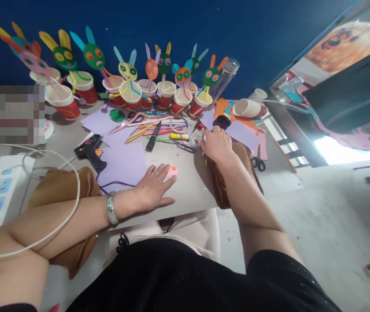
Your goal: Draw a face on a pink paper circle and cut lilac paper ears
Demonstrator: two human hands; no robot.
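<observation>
My left hand lies flat on the grey table with its fingers spread. Its fingertips touch a small pink paper piece that has an orange spot on it. Farther right, my right hand reaches down beside a roll of clear tape, its fingers bent. Whether those fingers hold anything is hidden from me. Just beyond it stands a dark round object. A glue stick with a yellow label and a black marker lie between the hands and the cups.
Red paper cups with rabbit-faced stick figures line the back. A black glue gun rests left by purple paper. Colored sticks lie mid-table. Scissors are at the right edge; a white cable crosses my left arm.
</observation>
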